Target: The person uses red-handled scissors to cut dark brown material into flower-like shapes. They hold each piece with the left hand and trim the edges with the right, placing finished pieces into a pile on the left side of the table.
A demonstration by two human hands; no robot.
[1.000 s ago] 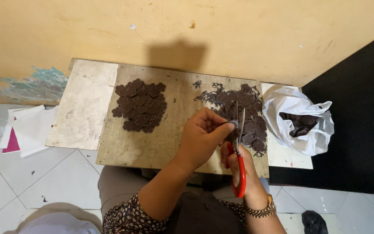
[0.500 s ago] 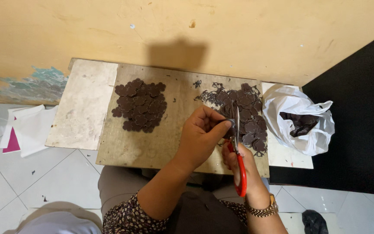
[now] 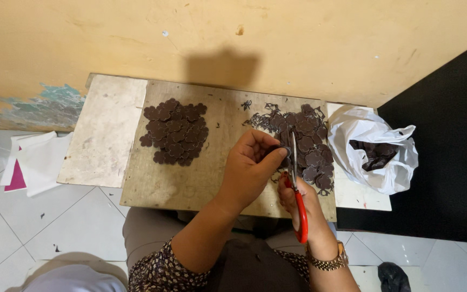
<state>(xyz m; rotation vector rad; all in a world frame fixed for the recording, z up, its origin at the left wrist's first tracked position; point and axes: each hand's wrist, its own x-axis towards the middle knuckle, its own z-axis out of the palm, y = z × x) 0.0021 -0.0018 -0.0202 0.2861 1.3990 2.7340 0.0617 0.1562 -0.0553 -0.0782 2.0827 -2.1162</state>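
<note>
The left hand (image 3: 252, 167) pinched a small dark piece (image 3: 284, 152) against the blades of red-handled scissors (image 3: 297, 200), which the right hand (image 3: 301, 203) gripped closed (handles mostly hidden). Beside them on the wooden worktop (image 3: 190, 184) lay a dark cut-out heap (image 3: 304, 143); a white plastic bag (image 3: 374, 148) sat at the right edge, holding dark scraps.

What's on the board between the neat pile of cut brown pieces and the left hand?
In the head view, only bare wooden board lies between the neat pile and the left hand.
</note>
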